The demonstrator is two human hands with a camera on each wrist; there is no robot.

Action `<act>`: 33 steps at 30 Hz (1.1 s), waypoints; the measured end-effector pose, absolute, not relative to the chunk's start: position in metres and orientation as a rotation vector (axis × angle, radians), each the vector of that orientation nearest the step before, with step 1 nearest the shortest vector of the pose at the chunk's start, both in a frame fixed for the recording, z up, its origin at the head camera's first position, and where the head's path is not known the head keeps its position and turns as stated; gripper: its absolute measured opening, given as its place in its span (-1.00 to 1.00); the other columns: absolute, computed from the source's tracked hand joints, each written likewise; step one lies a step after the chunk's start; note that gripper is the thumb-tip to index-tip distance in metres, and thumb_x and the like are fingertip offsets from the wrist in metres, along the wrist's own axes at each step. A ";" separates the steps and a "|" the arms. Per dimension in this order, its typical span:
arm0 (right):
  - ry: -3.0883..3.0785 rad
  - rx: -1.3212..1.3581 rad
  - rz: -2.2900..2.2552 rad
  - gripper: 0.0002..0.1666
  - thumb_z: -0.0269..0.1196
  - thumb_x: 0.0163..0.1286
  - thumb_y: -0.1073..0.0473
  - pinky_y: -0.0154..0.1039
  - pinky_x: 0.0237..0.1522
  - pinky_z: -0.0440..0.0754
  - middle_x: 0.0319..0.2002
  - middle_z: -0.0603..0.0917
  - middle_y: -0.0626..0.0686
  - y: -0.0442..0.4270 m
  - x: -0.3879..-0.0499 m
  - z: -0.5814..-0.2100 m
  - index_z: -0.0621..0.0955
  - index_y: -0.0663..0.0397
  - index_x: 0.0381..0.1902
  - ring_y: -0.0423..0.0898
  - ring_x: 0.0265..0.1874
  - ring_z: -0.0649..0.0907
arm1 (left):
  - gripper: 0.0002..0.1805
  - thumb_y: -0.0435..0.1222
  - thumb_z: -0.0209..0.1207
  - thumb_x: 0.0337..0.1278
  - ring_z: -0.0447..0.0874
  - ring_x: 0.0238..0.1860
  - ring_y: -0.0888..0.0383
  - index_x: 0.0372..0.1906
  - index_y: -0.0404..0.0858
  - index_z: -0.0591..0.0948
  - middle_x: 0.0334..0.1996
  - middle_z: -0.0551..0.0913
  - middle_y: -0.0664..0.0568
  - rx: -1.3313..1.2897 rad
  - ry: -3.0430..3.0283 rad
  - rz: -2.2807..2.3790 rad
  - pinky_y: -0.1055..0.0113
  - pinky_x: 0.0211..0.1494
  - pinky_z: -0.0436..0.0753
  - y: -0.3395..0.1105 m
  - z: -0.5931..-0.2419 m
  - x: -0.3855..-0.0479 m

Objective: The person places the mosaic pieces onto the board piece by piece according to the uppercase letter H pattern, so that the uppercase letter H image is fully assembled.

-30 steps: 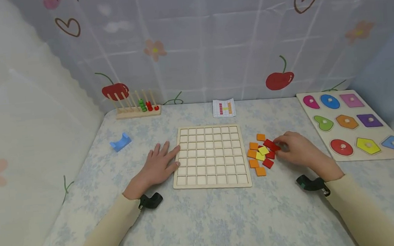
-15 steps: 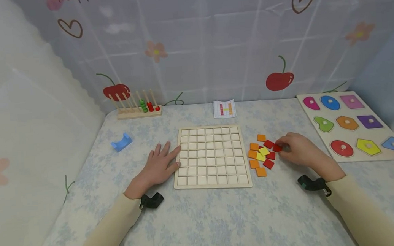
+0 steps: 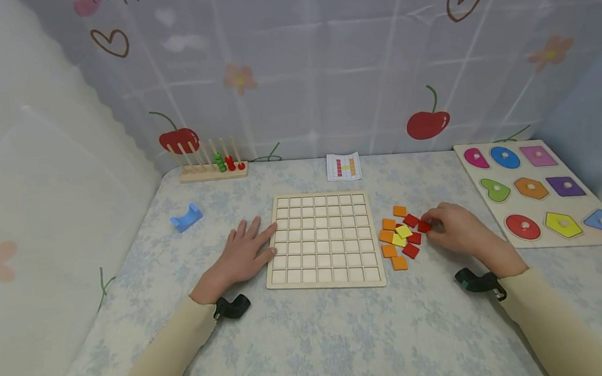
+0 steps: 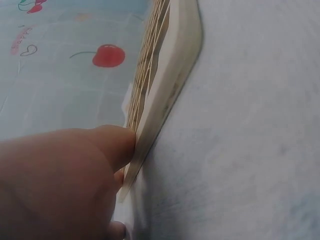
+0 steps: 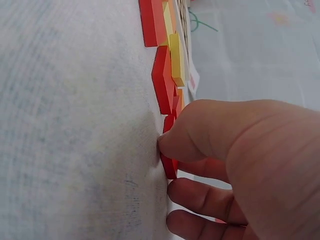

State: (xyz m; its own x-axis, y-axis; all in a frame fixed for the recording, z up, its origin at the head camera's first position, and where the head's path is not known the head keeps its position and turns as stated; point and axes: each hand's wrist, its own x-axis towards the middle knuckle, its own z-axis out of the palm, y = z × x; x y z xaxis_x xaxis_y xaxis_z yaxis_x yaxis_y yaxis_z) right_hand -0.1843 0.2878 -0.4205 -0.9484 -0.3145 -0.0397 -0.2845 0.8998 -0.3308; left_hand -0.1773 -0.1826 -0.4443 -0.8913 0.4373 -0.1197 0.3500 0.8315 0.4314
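My left hand (image 3: 237,256) lies flat with spread, straight fingers, its thumb and forefinger touching the left edge of a wooden grid board (image 3: 322,233). In the left wrist view the thumb presses against the board's rim (image 4: 145,130). To the right of the board, my right hand (image 3: 456,229) pinches a red square tile (image 3: 423,226) between thumb and forefinger, low at the cloth. The right wrist view shows the thumb (image 5: 182,137) over that tile. Beside it lie loose red tiles (image 3: 411,251), orange tiles (image 3: 399,262) and two yellow tiles (image 3: 403,231), some overlapping.
A printed pattern card (image 3: 344,167) lies behind the board. At the back left stands a peg rack (image 3: 213,174) with green and red beads, near a blue curved block (image 3: 186,218). A shape puzzle board (image 3: 538,206) lies at the right.
The pinched red tile has shifted slightly away from the other red tiles and now lies lower beside the pile. My left hand stays on the board's edge; the view has shifted a little.
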 end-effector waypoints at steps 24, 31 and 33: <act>2.969 -0.460 -0.499 -0.64 0.42 0.20 0.23 0.09 -0.05 0.69 -0.26 0.71 0.10 0.289 -0.189 -0.419 0.72 0.28 -0.06 -0.02 -0.26 0.60 | -0.33 -0.05 0.00 0.57 -0.29 0.61 -0.50 0.62 -0.15 0.19 0.62 -0.07 -0.41 0.613 2.815 0.597 -0.48 0.54 -0.13 -0.182 -0.442 -0.177; 2.973 -0.449 -0.518 -0.60 0.44 0.18 0.21 0.06 -0.08 0.70 -0.20 0.71 0.14 0.290 -0.190 -0.413 0.71 0.29 -0.03 0.00 -0.23 0.59 | -0.33 -0.06 0.00 0.57 -0.29 0.61 -0.50 0.62 -0.16 0.19 0.62 -0.07 -0.42 0.617 2.811 0.593 -0.49 0.54 -0.13 -0.182 -0.442 -0.177; 2.978 -0.445 -0.521 -0.58 0.44 0.18 0.21 0.06 -0.09 0.70 -0.19 0.71 0.15 0.289 -0.191 -0.410 0.71 0.29 -0.01 0.01 -0.22 0.60 | -0.33 -0.05 -0.01 0.58 -0.29 0.61 -0.50 0.62 -0.16 0.19 0.62 -0.08 -0.41 0.620 2.807 0.590 -0.48 0.54 -0.13 -0.182 -0.442 -0.177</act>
State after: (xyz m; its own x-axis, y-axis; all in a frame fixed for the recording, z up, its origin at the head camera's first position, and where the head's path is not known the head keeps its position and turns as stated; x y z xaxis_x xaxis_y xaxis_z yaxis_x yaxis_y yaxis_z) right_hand -0.1909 0.2889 -0.4098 -0.9539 -0.2983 -0.0342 -0.2690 0.8995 -0.3442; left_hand -0.1766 -0.1818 -0.4417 -0.8904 0.4412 -0.1119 0.3588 0.8315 0.4241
